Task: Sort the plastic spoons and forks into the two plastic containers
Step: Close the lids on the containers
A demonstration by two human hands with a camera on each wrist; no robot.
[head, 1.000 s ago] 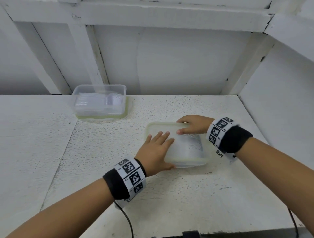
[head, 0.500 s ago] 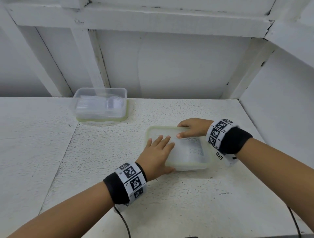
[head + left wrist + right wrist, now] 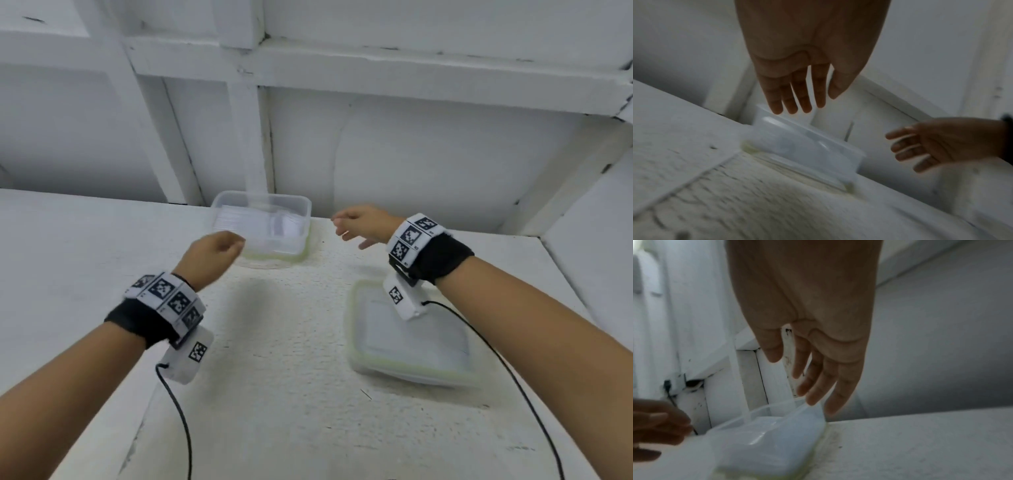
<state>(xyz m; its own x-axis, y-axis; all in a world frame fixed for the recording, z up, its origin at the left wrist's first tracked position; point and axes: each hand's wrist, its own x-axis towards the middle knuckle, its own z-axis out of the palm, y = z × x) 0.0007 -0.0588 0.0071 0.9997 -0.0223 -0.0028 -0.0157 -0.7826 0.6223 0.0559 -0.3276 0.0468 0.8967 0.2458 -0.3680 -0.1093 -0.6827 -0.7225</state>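
A clear open container [image 3: 262,228] with clear plastic cutlery inside stands at the back of the table, on a green-rimmed lid. A second container [image 3: 407,339], with its lid on, sits near right, under my right wrist. My left hand [image 3: 219,251] hovers at the open container's front left corner, fingers straight and empty in the left wrist view [image 3: 795,100]. My right hand [image 3: 356,226] hangs just right of that container, fingers loose and empty [image 3: 818,386]. Neither hand touches the open container [image 3: 807,149] [image 3: 768,443].
The white rough table [image 3: 281,377] ends at a white wall with slanted wooden posts [image 3: 250,137] right behind the open container. A side wall [image 3: 589,260] closes off the right. Wrist cables [image 3: 181,421] trail toward the front edge.
Both hands lifted off the lidded container and moved up and back toward the open container. The lidded container stays where it was.
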